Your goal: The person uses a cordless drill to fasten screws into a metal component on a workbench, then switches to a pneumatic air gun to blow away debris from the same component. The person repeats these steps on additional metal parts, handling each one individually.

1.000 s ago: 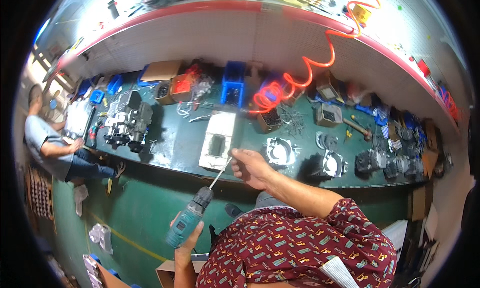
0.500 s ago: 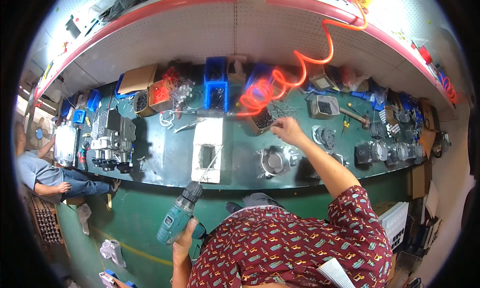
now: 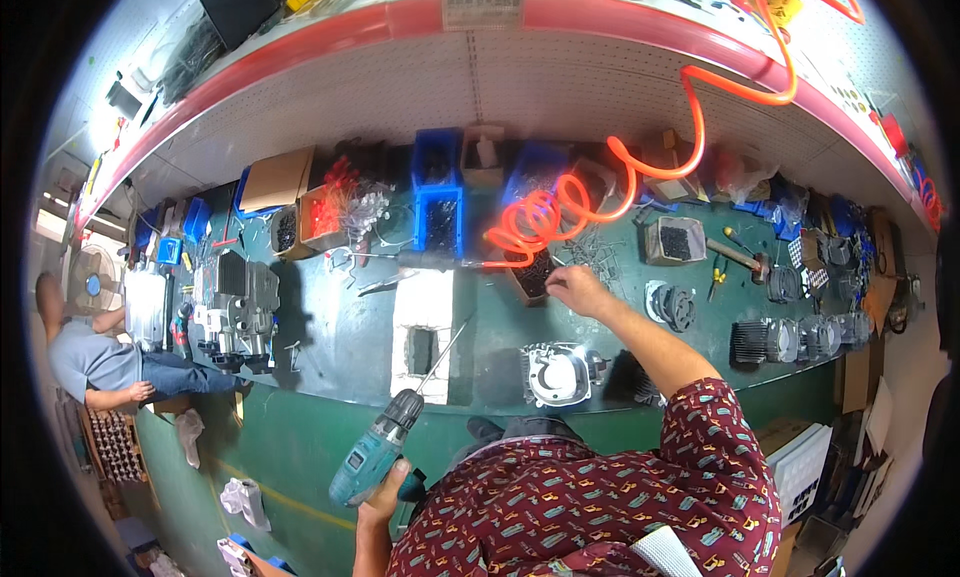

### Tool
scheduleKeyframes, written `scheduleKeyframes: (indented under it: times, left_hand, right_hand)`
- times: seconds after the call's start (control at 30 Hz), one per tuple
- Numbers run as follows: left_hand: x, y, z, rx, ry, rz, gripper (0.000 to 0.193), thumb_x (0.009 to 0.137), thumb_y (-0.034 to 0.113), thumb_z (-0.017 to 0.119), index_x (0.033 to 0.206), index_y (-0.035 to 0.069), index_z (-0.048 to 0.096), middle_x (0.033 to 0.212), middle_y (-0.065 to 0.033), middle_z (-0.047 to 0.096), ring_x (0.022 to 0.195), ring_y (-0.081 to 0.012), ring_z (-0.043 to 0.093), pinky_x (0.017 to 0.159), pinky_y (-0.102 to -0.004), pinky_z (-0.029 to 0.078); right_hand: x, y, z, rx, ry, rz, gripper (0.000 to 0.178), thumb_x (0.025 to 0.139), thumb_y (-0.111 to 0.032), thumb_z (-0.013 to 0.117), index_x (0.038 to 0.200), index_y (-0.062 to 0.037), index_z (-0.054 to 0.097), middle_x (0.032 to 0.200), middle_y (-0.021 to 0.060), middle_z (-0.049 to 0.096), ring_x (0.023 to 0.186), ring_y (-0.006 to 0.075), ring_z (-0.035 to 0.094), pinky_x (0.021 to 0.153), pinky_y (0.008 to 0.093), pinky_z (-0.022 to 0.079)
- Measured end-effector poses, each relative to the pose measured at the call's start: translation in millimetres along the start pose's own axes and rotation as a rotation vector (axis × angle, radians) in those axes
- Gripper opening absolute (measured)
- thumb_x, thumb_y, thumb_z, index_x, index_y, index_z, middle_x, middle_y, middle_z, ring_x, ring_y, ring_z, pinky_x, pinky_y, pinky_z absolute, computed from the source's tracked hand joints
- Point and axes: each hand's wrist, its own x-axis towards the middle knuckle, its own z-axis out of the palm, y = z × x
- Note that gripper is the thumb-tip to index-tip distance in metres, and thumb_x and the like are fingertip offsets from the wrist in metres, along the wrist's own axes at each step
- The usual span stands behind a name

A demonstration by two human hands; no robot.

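Well, left hand (image 3: 382, 493): wrapping its fingers closely round the handle of a cordless drill (image 3: 364, 465), lower centre-left of the frame, the grip fully closing on it.

Drill: showing a hard teal plastic body and a ribbed, dark, tapering chuck, pointing up and to the right.

Bit (image 3: 441, 358): running straight out of the chuck as a long, thin metal rod, passing in view over the near right corner of the pale block; whether it is touching, I cannot tell.

Pale block (image 3: 424, 299): lying near the centre, oblong and whitish with roughened edges, a rectangular hollow opening in its nearer half.

Right hand (image 3: 582, 293): reaching to the small cardboard box (image 3: 522, 292) at the centre, fingers bending and tips drawing together by its rim; whether they are pinching anything, I cannot tell.

Cardboard box: holding a heap of small, dark pieces, too fine to make out singly.

Orange hose (image 3: 740, 89): looping in glossy coils from the upper right down beside that box.

Metal housing (image 3: 558, 375): sitting below the right hand, silvery, rounded, its rim jagged.

Bench (image 3: 340, 342): spreading smooth and dark green beneath everything.
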Motion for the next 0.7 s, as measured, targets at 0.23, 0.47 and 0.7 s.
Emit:
scheduleKeyframes:
  times: [0.23,0.47,0.7]
  left_hand:
    - [9.4,12.2,14.3,0.132,-0.003,0.082,0.029,0.09,0.025,0.068,0.103,-0.001,0.064,0.082,-0.0058,0.065,0.076,-0.0184,0.06,0.072,-0.0344,0.049]
    - [-18.6,-1.6,4.1,0.129,0.13,-0.095,0.033,0.089,0.024,0.07,0.11,0.0,0.063,0.084,-0.009,0.066,0.079,-0.0203,0.064,0.075,-0.0351,0.051]
    - [-42.1,1.6,6.5,0.056,0.279,-0.178,0.037,0.088,0.025,0.071,0.114,0.0,0.062,0.084,-0.0086,0.067,0.079,-0.0199,0.064,0.075,-0.0347,0.051]
  right_hand:
    - [115.4,-58.4,55.4,-0.174,0.049,-0.39,0.015,0.088,-0.016,0.061,0.092,-0.0053,0.069,0.095,0.0145,0.068,0.091,0.0367,0.064,0.08,0.0484,0.052]
    - [236.9,-52.1,144.3,-0.692,-0.282,-0.322,0.016,0.086,-0.011,0.06,0.093,-0.0126,0.075,0.104,0.0105,0.072,0.101,0.0287,0.068,0.086,0.0454,0.048]
    - [251.8,-59.8,155.1,-0.768,-0.402,-0.264,0.016,0.084,-0.01,0.066,0.097,-0.0124,0.076,0.108,0.0094,0.074,0.103,0.0265,0.071,0.084,0.0416,0.053]
